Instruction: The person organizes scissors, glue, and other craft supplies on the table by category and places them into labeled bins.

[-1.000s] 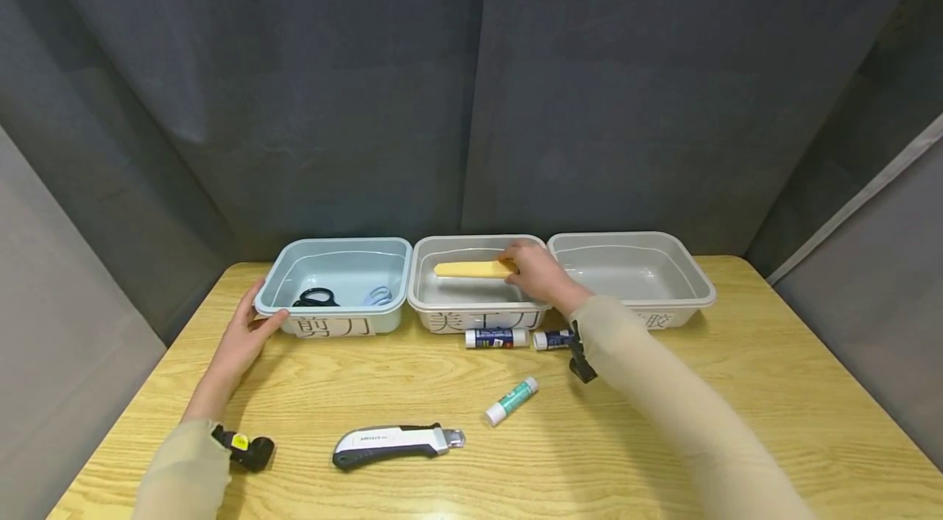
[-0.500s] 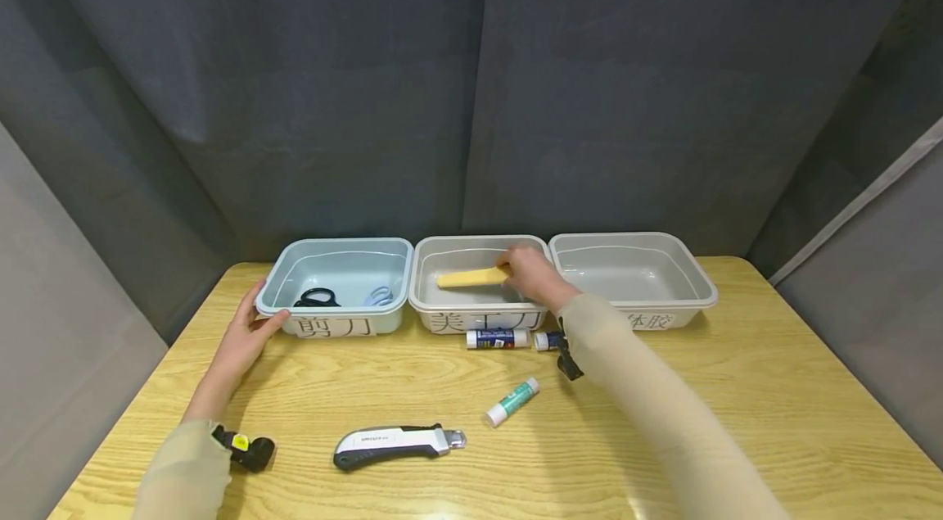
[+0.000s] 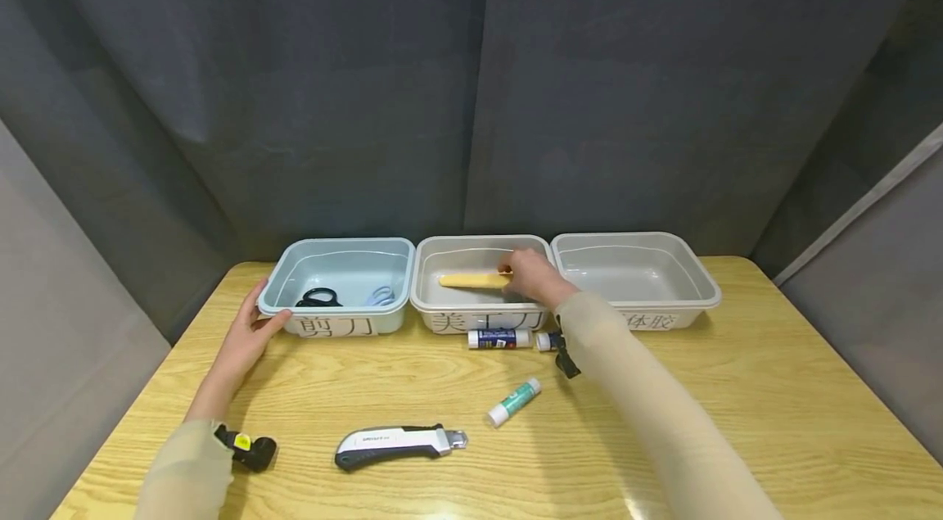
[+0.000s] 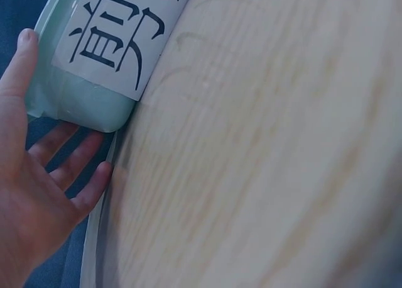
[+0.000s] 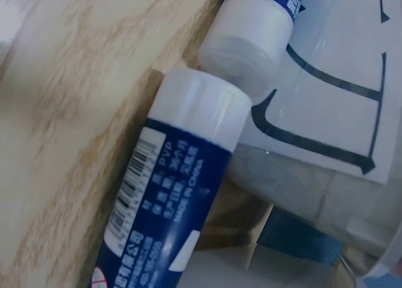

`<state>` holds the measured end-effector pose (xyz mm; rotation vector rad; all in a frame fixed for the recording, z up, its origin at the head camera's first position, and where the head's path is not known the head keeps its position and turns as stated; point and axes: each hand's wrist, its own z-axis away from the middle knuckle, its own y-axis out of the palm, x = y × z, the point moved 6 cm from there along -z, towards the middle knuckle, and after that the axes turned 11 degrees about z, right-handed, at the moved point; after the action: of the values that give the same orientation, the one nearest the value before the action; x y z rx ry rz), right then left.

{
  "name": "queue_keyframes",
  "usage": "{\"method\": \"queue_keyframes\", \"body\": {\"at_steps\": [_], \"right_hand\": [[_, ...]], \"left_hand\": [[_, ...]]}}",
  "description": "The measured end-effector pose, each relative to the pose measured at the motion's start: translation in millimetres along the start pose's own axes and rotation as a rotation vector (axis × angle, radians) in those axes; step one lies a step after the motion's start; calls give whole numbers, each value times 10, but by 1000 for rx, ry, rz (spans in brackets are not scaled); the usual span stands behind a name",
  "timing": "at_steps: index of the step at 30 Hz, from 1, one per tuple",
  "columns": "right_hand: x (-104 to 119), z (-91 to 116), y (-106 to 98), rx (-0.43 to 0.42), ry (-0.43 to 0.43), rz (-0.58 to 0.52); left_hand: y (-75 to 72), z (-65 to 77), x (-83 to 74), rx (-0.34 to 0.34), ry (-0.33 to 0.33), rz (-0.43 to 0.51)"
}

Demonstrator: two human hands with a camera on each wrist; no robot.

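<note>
In the head view my right hand [image 3: 536, 276] reaches into the middle grey bin [image 3: 482, 310]. Its fingers pinch the right end of a long yellow utility knife [image 3: 475, 281], which lies level and low inside. My left hand [image 3: 246, 337] rests at the left front corner of the light blue bin [image 3: 390, 325]. Its thumb lies on the rim and the other fingers are loosely spread by the side, as the left wrist view shows. That bin holds black-handled scissors [image 3: 318, 298] and pale blue-handled scissors [image 3: 381, 296]. The right wrist view does not show the right hand.
A grey bin [image 3: 700, 304] stands at the right end of the row. Two navy glue sticks, one whole [image 3: 499, 338] and one partly hidden by the right wrist [image 3: 546, 341], lie before the bins. Nearer are a green glue stick [image 3: 514, 403] and a white-and-black utility knife [image 3: 398, 446].
My right hand has lowered slightly into the middle bin with the yellow utility knife, which tilted and now lies level. The left hand stays at the blue bin.
</note>
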<state>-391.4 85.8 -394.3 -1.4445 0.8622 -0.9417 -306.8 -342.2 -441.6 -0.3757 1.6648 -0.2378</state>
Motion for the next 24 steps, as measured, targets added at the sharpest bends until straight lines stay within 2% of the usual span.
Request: {"method": "queue_keyframes", "body": {"at_steps": [5,6,11,12,14,20,24], "right_hand": [[-10,12,-4,5,-21,-60],[-51,-24,36,-32,-53,-83],[-45,39,-12,-79,-87,-160],[-43,57,-21,-90,-92,-173],[5,132,-86,-78,-69,-186],[95,248,-212,-154,-77,-192],[208,365,-310,-208,-113,-225]], "left_hand": [[5,10,8,0,-9,4],[5,8,12,-1,-13,5],[-5,-27,37,4,-27,5],[1,-13,-1,6,-31,9],[0,-12,-4,8,-34,13],[-12,6,7,7,-20,8],[-16,-5,11,12,-12,-13]]}}
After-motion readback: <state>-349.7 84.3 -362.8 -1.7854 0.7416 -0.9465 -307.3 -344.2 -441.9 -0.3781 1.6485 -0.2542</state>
